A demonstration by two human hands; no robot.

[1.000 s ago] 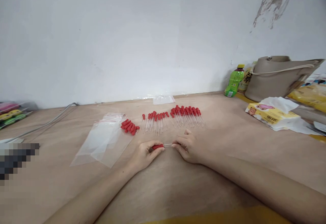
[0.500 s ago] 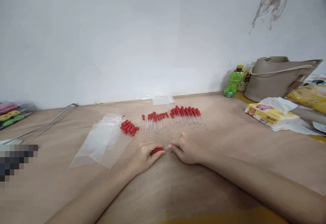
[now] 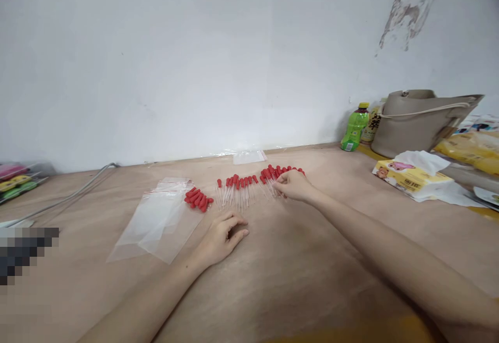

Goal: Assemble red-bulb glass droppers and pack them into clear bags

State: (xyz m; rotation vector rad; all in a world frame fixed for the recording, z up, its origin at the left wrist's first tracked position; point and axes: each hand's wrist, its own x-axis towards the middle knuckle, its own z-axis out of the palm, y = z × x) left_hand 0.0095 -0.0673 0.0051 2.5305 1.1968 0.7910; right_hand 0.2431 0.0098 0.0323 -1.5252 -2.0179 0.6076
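Your L hand (image 3: pixel 222 236) is just below & L of the frame's ctr, at the table (image 3: pixel 331 280), thumb and fingers curved apart w/ an open gap btwn them. Your R hand (image 3: pixel 296 184) is R of ctr, over the R group of red-topped droppers (image 3: pixel 268 174), hiding part of it; thumb and index fingertips are close together by the clear tubes, but whether they grip one can't be told. The L group of droppers (image 3: pixel 237 187) lies near mid-frame, red tops toward the wall (image 3: pixel 175 62), thin tubes toward you. Just L of it, a small pile of loose red bulbs (image 3: pixel 198 200) sits by the R edge of overlapping clear zip bags (image 3: pixel 156 223). A smaller clear bag (image 3: pixel 249 157) lies near the wall's foot, mid-frame. Far L of the frame: a grey cable (image 3: pixel 78 192) and pink, yellow & green packs (image 3: pixel 17 182). Upper R: a green bottle (image 3: pixel 355 129) w/ yellow cap, near a taupe bag (image 3: pixel 409 122); below them, a yellow tissue box (image 3: pixel 411 179) w/ white tissue poking out
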